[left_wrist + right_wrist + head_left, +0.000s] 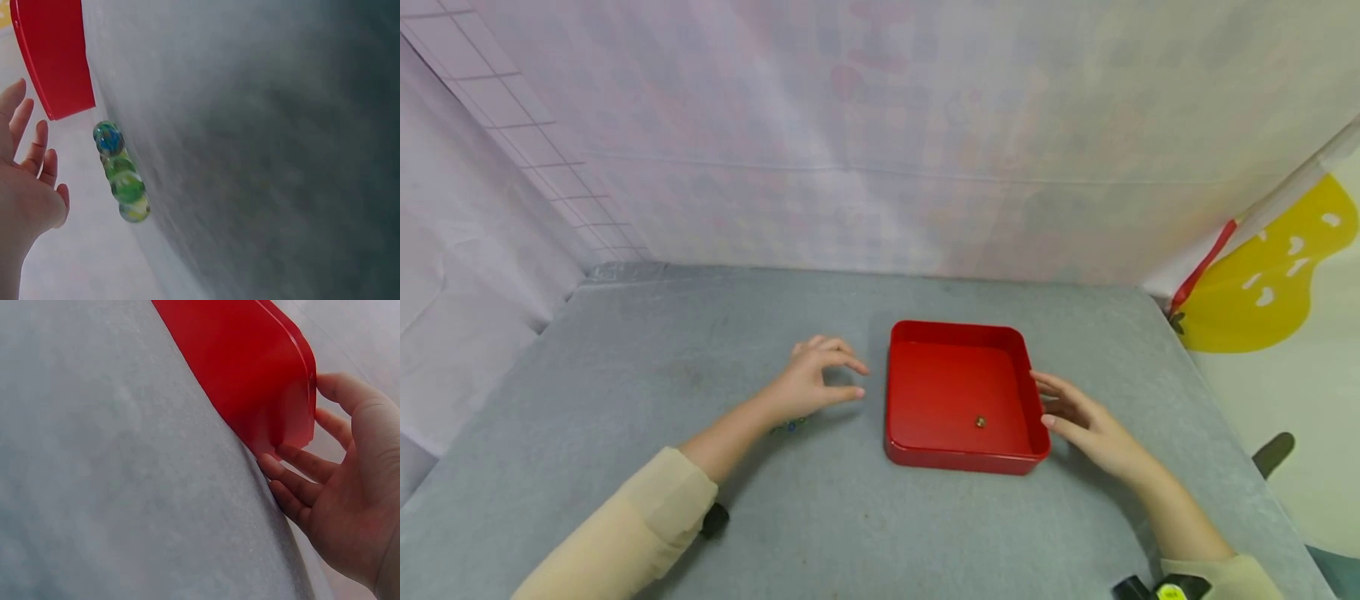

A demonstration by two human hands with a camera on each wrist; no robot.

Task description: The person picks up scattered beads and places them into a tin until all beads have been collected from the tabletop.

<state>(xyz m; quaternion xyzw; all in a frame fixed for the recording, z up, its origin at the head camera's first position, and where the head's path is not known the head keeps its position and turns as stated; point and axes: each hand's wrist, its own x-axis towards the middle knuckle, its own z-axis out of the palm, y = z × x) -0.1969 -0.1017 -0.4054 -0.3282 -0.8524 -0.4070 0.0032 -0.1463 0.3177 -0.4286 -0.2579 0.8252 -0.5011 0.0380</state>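
Note:
A square red tray [962, 387] with low walls sits on the grey cloth. One small brownish-gold ball [981, 422] lies inside it, near the front. My right hand [1093, 437] is at the tray's right side, fingertips against the outer wall and thumb at the rim. Left of the tray, my left hand [816, 379] hovers with thumb and fingers spread apart, holding nothing. Beside that hand, several green and blue glass marbles [122, 178] lie in a row on the cloth. In the head view the left wrist hides part of them.
Grey cloth [820, 533] covers the table. Pale patterned fabric [880, 167] hangs behind it, and a white curtain [467, 250] borders the left. To the right stands a pale panel with a yellow printed shape [1270, 283].

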